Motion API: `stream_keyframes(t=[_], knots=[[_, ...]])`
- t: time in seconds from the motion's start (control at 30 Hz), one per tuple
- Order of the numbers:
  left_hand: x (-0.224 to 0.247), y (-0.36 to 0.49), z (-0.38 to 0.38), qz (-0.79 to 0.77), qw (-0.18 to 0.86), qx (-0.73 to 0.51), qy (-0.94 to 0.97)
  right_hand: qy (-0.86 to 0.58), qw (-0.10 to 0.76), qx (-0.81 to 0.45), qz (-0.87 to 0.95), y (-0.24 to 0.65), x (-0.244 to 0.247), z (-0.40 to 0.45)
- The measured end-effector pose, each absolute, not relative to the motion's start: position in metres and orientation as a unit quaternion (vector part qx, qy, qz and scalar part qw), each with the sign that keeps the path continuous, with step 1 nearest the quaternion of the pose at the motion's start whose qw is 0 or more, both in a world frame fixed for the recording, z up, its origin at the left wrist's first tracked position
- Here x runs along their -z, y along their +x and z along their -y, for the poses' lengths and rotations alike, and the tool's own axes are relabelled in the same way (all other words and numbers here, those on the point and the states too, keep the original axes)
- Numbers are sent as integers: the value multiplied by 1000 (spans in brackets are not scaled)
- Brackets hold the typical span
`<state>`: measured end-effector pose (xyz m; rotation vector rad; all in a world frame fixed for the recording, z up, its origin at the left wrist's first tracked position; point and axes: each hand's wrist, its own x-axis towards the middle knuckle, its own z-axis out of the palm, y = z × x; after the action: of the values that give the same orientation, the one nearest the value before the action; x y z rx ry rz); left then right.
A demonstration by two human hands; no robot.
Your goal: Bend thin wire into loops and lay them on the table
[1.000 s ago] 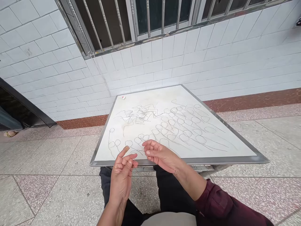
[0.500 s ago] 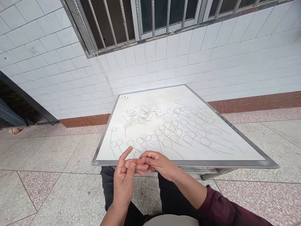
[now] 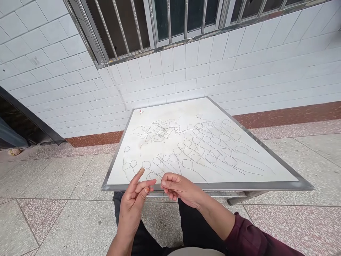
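A thin dark wire (image 3: 154,172) arches between my two hands over the table's near edge. My left hand (image 3: 133,202) pinches one end between thumb and fingers, its index finger raised. Thumb and fingers of my right hand (image 3: 179,186) grip the other side, and a straight tail of the wire sticks out past them to the right. On the white table (image 3: 160,106), several wires with round looped ends (image 3: 195,156) lie spread across the middle and right. A tangle of bent wires without loops (image 3: 161,131) lies farther back on the left.
A small white-and-red object (image 3: 141,112) sits near the table's far left corner. Metal trim (image 3: 213,186) runs along the table's edge. Behind stands a white tiled wall (image 3: 170,83) with a barred window (image 3: 183,21). My legs are under the near edge.
My hands have moved apart, the left one shifting left and slightly down. The wire's arch between them now shows more fully, and its tail is visible below my right hand.
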<state>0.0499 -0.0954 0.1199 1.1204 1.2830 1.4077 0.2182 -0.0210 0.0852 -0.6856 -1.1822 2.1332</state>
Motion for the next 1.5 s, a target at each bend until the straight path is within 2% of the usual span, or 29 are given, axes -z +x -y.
stream_keyframes(t=[0.2, 0.47, 0.73, 0.87, 1.03, 1.2, 1.33, 1.5], knots=[[-117, 60, 96, -504, 458, -592, 431, -230, 262, -824, 447, 212, -82, 29], [-117, 64, 103, -501, 457, -589, 440, -226, 257, -841, 420, 209, -78, 34], [-102, 49, 103, -513, 325, -543, 580, -191, 181, -867, 423, 203, -71, 42], [-93, 38, 97, -496, 220, -498, 676, -172, 162, -875, 424, 203, -71, 43], [-88, 34, 96, -487, 134, -457, 732, -191, 179, -893, 365, 207, -74, 44], [-87, 34, 96, -496, 42, -410, 764, -159, 239, -907, 308, 218, -76, 50], [-88, 39, 95, -498, 79, -410, 760, -179, 311, -867, 345, 220, -75, 56], [-93, 48, 99, -500, 217, -438, 714, -213, 354, -802, 431, 217, -74, 60]])
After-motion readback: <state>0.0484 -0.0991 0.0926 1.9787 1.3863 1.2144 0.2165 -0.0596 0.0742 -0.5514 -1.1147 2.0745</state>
